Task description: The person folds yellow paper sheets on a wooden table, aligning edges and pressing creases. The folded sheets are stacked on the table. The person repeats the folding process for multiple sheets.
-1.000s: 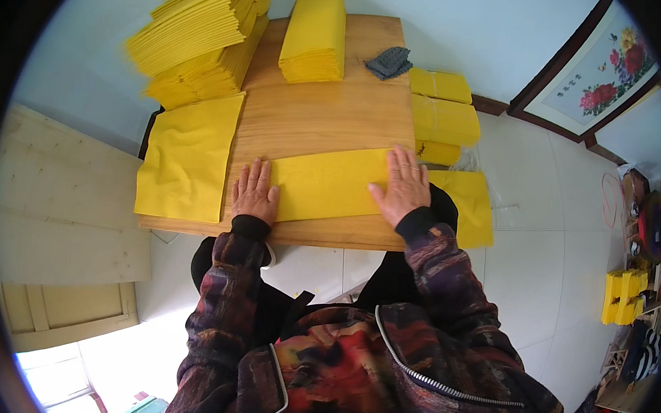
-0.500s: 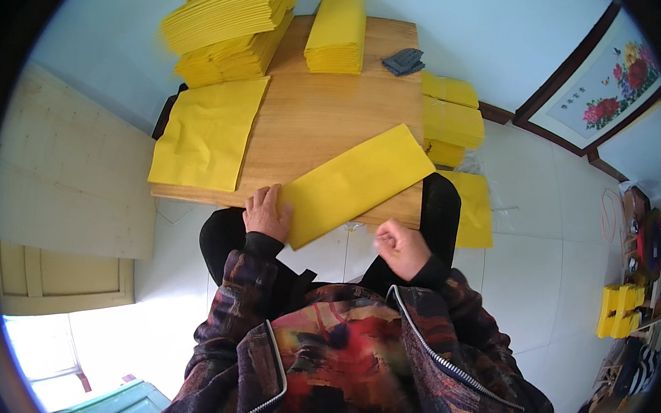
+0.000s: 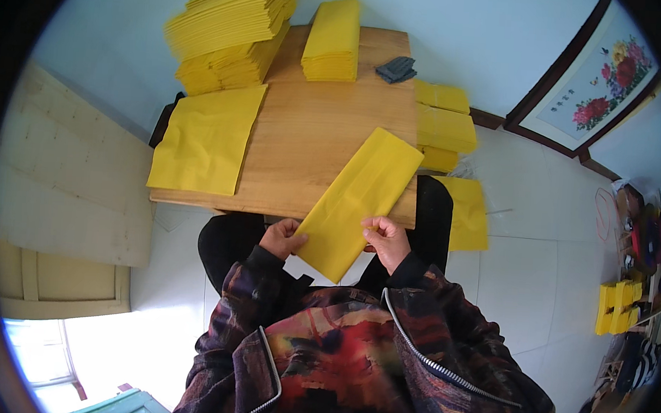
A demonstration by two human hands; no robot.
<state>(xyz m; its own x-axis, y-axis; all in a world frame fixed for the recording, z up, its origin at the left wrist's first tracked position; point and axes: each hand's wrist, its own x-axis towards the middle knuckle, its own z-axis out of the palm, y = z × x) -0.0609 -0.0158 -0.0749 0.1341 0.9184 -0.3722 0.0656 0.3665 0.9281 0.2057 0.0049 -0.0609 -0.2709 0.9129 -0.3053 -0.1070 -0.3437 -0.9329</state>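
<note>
A long folded yellow sheet (image 3: 361, 201) slants across the near right part of the wooden table (image 3: 316, 130), its lower end hanging past the front edge over my lap. My left hand (image 3: 281, 238) grips its left edge near that lower end, thumb on top. On the opposite edge, my right hand (image 3: 386, 241) pinches the sheet between thumb and fingers. To the left, a wide unfolded yellow sheet (image 3: 206, 138) lies flat with slight creases. Whether the sheet is paper or cloth I cannot tell.
Tall stacks of folded yellow sheets (image 3: 231, 30) stand at the far left. Another stack (image 3: 331, 40) is at the table's back, beside a dark grey cloth (image 3: 396, 70). Yellow bundles (image 3: 445, 126) sit off the right side. A framed flower picture (image 3: 603, 79) leans at the wall.
The folded sheet has come nearer to me and turned steeper, its lower end further over the edge. My right hand, apart from it before, now pinches its right edge.
</note>
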